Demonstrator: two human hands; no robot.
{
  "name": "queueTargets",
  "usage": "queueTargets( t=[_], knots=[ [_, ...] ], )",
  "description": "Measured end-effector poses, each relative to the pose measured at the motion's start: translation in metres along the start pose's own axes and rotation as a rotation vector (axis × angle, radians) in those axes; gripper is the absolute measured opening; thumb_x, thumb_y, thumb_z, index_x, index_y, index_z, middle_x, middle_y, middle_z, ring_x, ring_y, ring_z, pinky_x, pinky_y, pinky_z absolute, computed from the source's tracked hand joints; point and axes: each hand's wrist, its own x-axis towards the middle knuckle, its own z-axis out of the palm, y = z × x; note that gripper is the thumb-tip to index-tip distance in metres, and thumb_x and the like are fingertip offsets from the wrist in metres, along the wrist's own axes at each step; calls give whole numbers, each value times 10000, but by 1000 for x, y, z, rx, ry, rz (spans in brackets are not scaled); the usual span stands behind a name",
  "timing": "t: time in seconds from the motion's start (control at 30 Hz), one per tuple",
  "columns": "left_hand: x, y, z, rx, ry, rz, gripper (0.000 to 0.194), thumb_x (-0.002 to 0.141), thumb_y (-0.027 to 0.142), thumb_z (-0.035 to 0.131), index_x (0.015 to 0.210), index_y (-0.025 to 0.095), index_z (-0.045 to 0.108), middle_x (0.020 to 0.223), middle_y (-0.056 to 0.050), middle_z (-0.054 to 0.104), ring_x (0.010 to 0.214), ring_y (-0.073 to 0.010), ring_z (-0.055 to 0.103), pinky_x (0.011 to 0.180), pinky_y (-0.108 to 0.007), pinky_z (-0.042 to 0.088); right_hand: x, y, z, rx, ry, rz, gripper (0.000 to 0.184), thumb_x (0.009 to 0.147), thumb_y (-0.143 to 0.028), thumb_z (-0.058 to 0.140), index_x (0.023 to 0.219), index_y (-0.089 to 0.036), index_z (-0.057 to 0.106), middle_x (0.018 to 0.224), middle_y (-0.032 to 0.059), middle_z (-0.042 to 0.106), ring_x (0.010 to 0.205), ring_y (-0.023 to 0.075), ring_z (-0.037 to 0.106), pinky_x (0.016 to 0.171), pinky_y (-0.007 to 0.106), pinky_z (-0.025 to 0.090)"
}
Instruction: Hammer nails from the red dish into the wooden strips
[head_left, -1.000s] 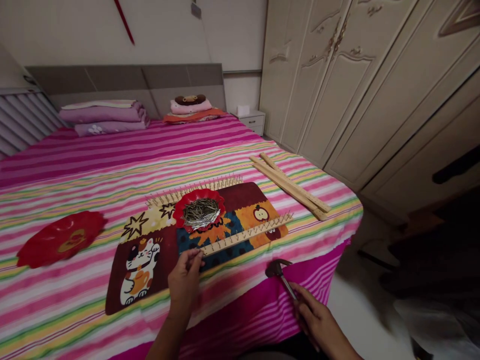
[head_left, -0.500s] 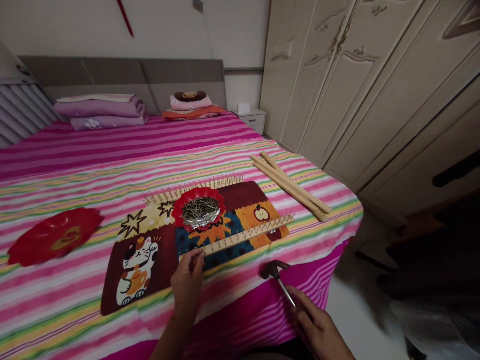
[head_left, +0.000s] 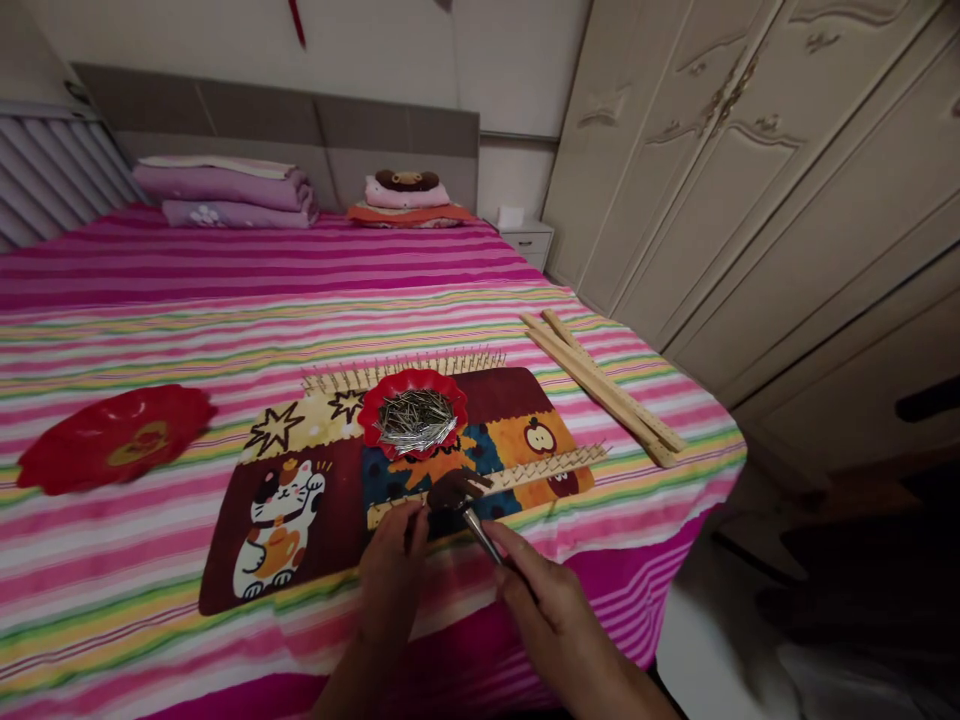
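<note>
My right hand (head_left: 544, 600) grips a small hammer (head_left: 457, 497) by its metal handle, with the dark head raised over the near wooden strip (head_left: 525, 472) studded with nails. My left hand (head_left: 394, 570) is pinched at the left end of that strip; I cannot make out what its fingers hold. The strip lies on a colourful cartoon-cat mat (head_left: 300, 490). A red dish (head_left: 412, 415) piled with loose nails sits just behind the strip. A second nail-studded strip (head_left: 405, 368) runs along the mat's far edge.
The mat lies on a bed with a pink striped sheet (head_left: 225, 300). An empty red dish (head_left: 112, 440) sits to the left. Bare wooden strips (head_left: 607, 395) lie near the right edge. Folded bedding (head_left: 225, 185) is at the headboard; a wardrobe (head_left: 750, 180) stands to the right.
My right hand has swung the hammer left and up from the bed's edge to over the near strip, beside my left hand. The view has shifted slightly.
</note>
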Motion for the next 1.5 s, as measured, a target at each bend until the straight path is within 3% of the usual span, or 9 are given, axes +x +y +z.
queueTargets(
  t=[0.17,0.3,0.6,0.83,0.97,1.13,1.27,1.4,1.5],
  knots=[
    [0,-1,1,13,-8,8,216,804,345,485,865,200,633,861,-42,698,780,-165,647,729,-268,497,11,-9,4,-89,-23,-53,426,891,-150,386,1303,-230,463,835,25,686,997,193,620,867,315,493],
    [1,0,0,3,4,12,226,802,353,480,855,197,635,847,-47,698,778,-168,647,719,-267,498,15,-13,6,-135,-25,-116,453,892,-134,402,1333,-232,430,1234,67,613,1141,185,559,954,313,454],
    [1,-1,2,-12,12,-13,231,799,361,472,845,201,633,867,-54,699,798,-177,649,746,-296,505,-5,-2,-5,-102,27,-65,415,903,-184,406,1313,-228,459,1125,51,676,1060,187,616,909,299,489],
    [3,8,-22,-10,6,9,246,794,388,489,894,212,628,867,-34,700,768,-159,650,694,-261,504,-63,65,-45,-142,108,189,411,880,-298,461,1281,-244,530,1157,32,679,1132,204,577,926,256,458],
    [39,20,-45,134,55,39,236,802,377,472,881,218,627,872,-28,684,783,-155,628,717,-254,479,-84,117,-55,-146,219,314,434,829,-361,497,1225,-210,595,1142,53,689,1073,212,619,935,264,449],
    [108,31,-35,428,-256,131,223,774,280,458,832,210,661,865,-56,693,841,-192,613,751,-282,441,-88,147,-52,-35,341,388,433,778,-396,528,1148,-210,655,1075,51,719,991,232,659,848,267,512],
    [143,37,-13,651,-526,23,185,703,255,498,719,218,678,825,-95,706,808,-243,628,686,-318,420,-85,142,-48,0,385,401,433,758,-423,546,1121,-223,674,969,44,746,867,241,691,731,275,562],
    [158,40,-4,640,-608,-19,68,576,209,580,554,205,644,657,-86,690,655,-215,619,581,-269,389,-83,132,-47,-2,381,439,434,765,-427,548,1127,-221,668,842,23,748,736,224,697,611,269,571],
    [160,39,-6,597,-624,12,74,564,190,568,528,206,631,621,-69,676,610,-183,596,553,-245,363,-82,132,-47,-1,422,413,416,754,-431,561,1084,-214,690,914,36,743,858,241,684,681,279,561]
  ],
)
